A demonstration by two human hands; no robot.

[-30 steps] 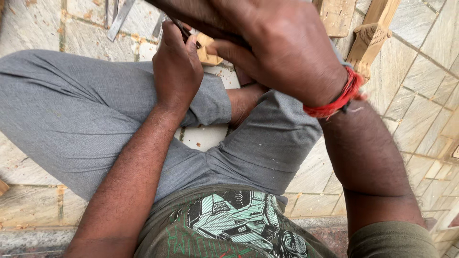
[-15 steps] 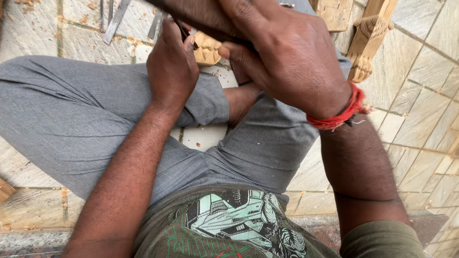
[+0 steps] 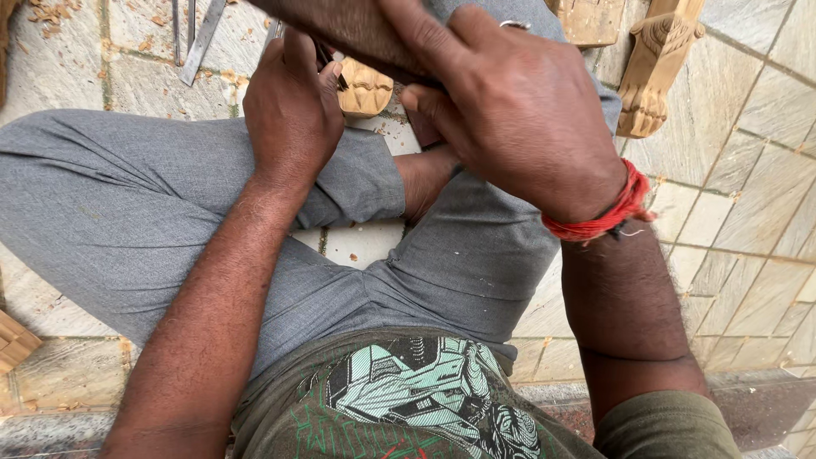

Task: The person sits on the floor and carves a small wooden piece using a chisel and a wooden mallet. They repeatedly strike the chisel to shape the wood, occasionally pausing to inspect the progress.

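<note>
I sit cross-legged on a tiled floor in grey trousers. My left hand is closed around a thin dark tool whose tip shows by the thumb. Just beyond it lies a small carved wooden piece, mostly hidden by my hands and bare shin. My right hand, with a red thread on the wrist, is curled over the shin next to the carved piece. What its fingers grip is hidden.
Several metal chisels lie on the tiles at the top left among wood chips. A carved wooden leg and a flat wooden block stand at the top right. A wood offcut sits at the left edge.
Both hands stay pressed together over the carved piece. My right hand has shifted slightly left and down in the view.
</note>
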